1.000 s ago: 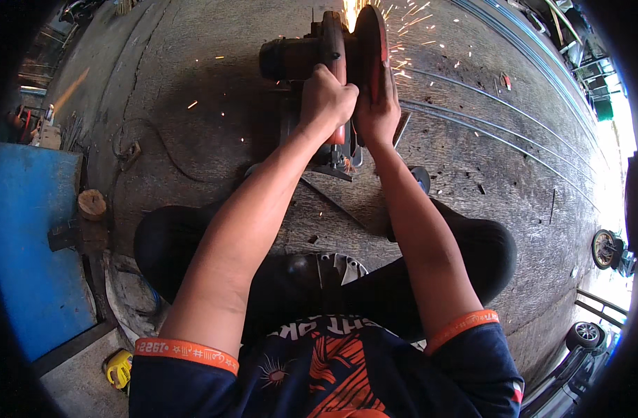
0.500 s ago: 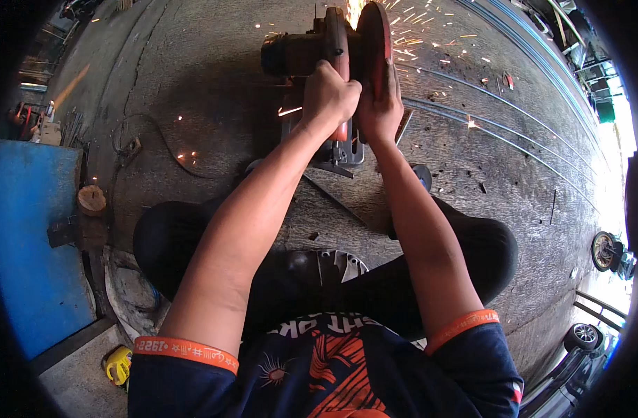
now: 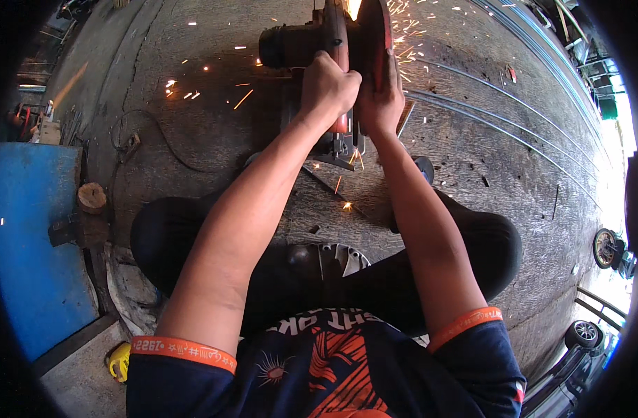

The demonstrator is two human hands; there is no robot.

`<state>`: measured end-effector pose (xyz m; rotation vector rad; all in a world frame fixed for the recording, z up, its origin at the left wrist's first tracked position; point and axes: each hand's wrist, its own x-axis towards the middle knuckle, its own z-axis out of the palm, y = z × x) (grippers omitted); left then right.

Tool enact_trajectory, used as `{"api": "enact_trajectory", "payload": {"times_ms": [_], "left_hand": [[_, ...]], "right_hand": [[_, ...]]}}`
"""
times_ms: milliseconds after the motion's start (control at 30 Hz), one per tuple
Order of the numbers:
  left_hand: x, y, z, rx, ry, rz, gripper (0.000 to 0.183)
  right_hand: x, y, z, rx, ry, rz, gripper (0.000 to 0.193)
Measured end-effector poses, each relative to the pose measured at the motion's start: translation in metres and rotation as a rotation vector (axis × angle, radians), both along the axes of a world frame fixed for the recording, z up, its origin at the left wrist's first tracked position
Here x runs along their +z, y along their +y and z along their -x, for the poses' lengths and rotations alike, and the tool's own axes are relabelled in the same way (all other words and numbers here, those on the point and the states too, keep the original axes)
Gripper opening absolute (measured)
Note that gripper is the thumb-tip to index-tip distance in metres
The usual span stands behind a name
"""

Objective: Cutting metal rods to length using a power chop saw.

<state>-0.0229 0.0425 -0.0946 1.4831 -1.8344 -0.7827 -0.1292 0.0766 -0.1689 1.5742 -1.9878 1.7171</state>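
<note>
A chop saw [image 3: 287,46] with a dark motor and red parts stands on the floor at the top middle. My left hand [image 3: 331,85] is closed round its red handle [image 3: 338,49]. Against the red disc guard [image 3: 386,35] to the right, my right hand [image 3: 383,110] is pressed with its fingers along the outer side, partly hidden. Bright sparks [image 3: 353,8] burst between handle and guard and scatter to both sides. The saw's metal base [image 3: 333,162] shows below my hands; the cut itself is out of sight.
Long metal rods [image 3: 500,129] lie on the floor at right. A cable [image 3: 167,141] curls at left, near a blue panel [image 3: 37,244] and a round wood piece [image 3: 92,198]. A yellow tape measure [image 3: 119,361] sits lower left. A motorcycle wheel [image 3: 603,249] and a car [image 3: 569,383] show at right.
Both hands and the saw's handle and guard appear slightly higher in view. Sparks now fly farther left and land near the base; both hands keep their hold.
</note>
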Motion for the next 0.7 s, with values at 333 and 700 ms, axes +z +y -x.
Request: {"api": "enact_trajectory", "payload": {"times_ms": [333,700], "left_hand": [[0.0048,0.0026,-0.0014,-0.002,0.000,-0.046,0.043],[0.0025,0.0016,-0.0006,0.011,0.003,-0.054,0.042]], "right_hand": [[0.0000,0.0001,-0.0026,-0.039,0.019,-0.018,0.059],[0.0011,0.0010,-0.0029,-0.032,0.015,-0.004,0.057]]}}
